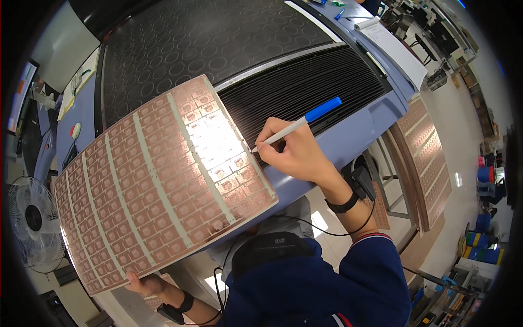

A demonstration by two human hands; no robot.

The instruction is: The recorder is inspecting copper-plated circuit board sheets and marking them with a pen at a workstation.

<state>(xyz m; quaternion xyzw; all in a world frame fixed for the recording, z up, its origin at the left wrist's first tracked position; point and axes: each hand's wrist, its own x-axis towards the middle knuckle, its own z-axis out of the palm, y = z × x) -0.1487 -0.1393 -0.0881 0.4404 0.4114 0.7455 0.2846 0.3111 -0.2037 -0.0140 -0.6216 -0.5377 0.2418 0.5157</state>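
Copper-patterned panel (158, 188): overhangs blue counter (354, 128) with black ribbed strip (310, 79); clasped at lower edge by left hand (146, 284); pen (291, 129) pinched in right hand (295, 157); fan (32, 218) left, stacked panels (427, 163) right.

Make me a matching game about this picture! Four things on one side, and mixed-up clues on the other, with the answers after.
Things:
1. pen
2. big board
3. fan
4. notepad

Clues:
A. at the picture's far left, with a round cage
B. white pages, at the picture's upper right
C. in the right hand, with a blue end
D. copper-coloured with pale stripes, its near edge in the left hand

Right pairs: 1-C, 2-D, 3-A, 4-B
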